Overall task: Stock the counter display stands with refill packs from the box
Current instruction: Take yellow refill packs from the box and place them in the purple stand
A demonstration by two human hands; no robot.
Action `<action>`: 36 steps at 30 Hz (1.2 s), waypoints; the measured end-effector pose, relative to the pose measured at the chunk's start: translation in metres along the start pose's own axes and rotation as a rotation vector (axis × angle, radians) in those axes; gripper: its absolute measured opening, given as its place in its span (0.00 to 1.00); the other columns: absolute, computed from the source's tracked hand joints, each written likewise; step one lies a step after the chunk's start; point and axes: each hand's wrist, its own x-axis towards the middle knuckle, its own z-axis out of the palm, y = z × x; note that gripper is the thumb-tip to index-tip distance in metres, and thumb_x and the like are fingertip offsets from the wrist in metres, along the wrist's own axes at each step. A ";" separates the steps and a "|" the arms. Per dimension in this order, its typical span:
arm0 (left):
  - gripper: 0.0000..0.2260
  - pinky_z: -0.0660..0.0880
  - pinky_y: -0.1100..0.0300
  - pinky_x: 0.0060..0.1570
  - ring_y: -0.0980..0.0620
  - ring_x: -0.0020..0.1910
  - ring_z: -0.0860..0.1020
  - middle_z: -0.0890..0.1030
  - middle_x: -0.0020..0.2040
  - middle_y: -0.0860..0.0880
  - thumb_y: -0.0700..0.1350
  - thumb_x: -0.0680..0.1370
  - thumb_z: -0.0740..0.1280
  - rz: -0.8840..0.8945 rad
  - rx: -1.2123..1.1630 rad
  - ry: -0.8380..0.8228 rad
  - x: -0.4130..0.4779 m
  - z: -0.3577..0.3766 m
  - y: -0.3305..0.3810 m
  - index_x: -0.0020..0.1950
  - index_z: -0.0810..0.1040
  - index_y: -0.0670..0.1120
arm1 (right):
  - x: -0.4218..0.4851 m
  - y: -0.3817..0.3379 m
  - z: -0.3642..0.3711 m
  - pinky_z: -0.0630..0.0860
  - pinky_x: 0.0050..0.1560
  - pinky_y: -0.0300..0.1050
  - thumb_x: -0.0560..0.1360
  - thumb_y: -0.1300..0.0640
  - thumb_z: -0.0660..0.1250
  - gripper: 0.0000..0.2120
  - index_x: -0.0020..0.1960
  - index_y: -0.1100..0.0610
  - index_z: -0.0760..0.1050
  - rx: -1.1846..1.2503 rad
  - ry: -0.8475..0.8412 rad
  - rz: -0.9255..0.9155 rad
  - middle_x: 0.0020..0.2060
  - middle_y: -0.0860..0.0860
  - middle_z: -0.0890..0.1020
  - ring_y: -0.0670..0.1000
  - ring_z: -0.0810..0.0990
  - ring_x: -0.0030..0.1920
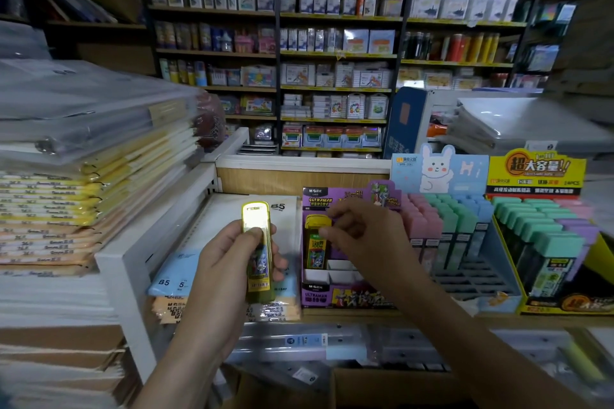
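Observation:
My left hand (232, 262) grips a yellow refill pack (256, 242) upright, just left of the purple Ultraman display stand (319, 295). My right hand (358, 236) reaches over that stand and pinches the top of a second yellow refill pack (315, 249), which stands in the stand's back-left slot. The stand's front slots (339, 271) show bare white dividers. The box itself lies at the bottom edge of the view, brown and mostly hidden by my arms (382, 385).
To the right stand a blue rabbit display (442, 176) with pastel packs and a yellow display (535, 173) with green and purple packs. B5 notebooks (199, 236) lie under my left hand. Tall stacks of notebooks (83, 192) fill the left side. Stocked shelves line the back wall.

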 end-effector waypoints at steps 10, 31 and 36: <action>0.07 0.80 0.60 0.35 0.47 0.35 0.82 0.84 0.38 0.40 0.42 0.81 0.66 0.046 0.085 -0.042 0.001 -0.001 -0.004 0.47 0.82 0.43 | -0.001 0.003 0.004 0.83 0.38 0.48 0.71 0.54 0.78 0.09 0.44 0.52 0.77 -0.057 0.010 0.071 0.34 0.50 0.82 0.48 0.83 0.36; 0.04 0.81 0.47 0.52 0.47 0.45 0.82 0.82 0.42 0.37 0.45 0.79 0.69 0.246 0.264 -0.142 0.019 0.020 -0.002 0.52 0.82 0.46 | -0.046 0.009 -0.034 0.76 0.40 0.32 0.75 0.57 0.73 0.04 0.44 0.49 0.82 -0.223 0.041 -0.037 0.36 0.42 0.82 0.40 0.80 0.40; 0.01 0.74 0.63 0.42 0.54 0.39 0.73 0.75 0.38 0.48 0.43 0.78 0.72 0.290 0.328 -0.088 0.032 0.027 -0.009 0.46 0.82 0.48 | -0.062 0.015 -0.039 0.74 0.40 0.37 0.76 0.55 0.72 0.02 0.44 0.52 0.83 -0.376 0.018 -0.135 0.38 0.42 0.80 0.41 0.76 0.39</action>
